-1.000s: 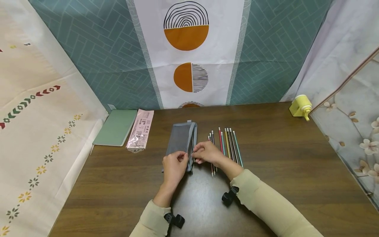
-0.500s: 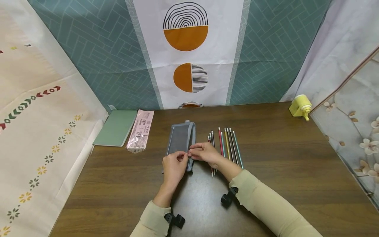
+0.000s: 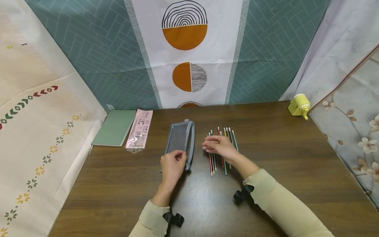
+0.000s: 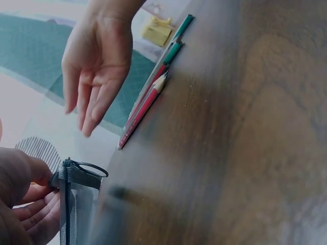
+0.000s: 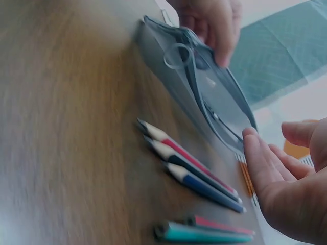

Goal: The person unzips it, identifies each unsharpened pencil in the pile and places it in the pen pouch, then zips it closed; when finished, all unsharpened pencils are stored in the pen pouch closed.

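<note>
A grey mesh zip pencil case (image 3: 177,136) lies on the table, its zipped mouth parted along the right side. My left hand (image 3: 173,166) pinches the rim of that mouth near its front end. In the right wrist view, a thin dark item (image 5: 219,120) shows inside the case. My right hand (image 3: 220,148) hovers over the pencils to the right, fingers nearly straight and holding nothing. Sharpened pencils (image 5: 184,158), red, black and dark blue, lie with points toward me. Beside them lie several other pencils (image 3: 234,136), partly hidden by the right hand; a teal one has a blunt end.
A green notebook (image 3: 113,128) and a pink plastic packet (image 3: 139,130) lie left of the case. At the table's far right stands a yellow bottle (image 3: 299,106) with a nozzle. Patterned cloths (image 3: 118,65) hang behind the table and at both sides.
My right hand has left the case's mouth and moved right, over the pencils. The left hand keeps its pinch on the rim, and the case has shifted slightly left.
</note>
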Demonstrator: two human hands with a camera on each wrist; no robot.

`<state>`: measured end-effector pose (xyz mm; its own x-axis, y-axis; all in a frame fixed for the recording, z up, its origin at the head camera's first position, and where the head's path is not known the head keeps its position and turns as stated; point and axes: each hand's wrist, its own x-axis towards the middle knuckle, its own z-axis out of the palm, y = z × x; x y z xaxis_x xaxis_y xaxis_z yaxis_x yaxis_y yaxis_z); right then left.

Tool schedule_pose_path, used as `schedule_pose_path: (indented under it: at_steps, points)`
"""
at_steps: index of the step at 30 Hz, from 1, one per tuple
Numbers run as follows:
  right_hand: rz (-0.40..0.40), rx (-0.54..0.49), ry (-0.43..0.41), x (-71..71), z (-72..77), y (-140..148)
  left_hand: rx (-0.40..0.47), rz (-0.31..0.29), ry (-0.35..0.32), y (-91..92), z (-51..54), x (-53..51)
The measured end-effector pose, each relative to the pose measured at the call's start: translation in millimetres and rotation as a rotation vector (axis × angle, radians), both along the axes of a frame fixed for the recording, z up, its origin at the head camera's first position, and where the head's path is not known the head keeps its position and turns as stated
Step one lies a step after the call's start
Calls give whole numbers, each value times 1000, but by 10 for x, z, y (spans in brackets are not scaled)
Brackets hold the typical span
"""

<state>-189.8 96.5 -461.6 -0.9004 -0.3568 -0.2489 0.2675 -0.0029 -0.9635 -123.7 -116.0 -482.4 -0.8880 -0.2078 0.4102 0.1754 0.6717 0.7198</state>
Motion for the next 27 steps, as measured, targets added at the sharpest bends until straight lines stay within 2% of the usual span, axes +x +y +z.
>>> schedule_pose_path:
  at_steps: [11, 27]
  points:
    - [-93, 16, 46, -55, 24, 428, 4, 7, -5, -16, -8, 6]
    - [-241, 92, 131, -83, -119, 967, 3, -8, -9, -19, -32, 14]
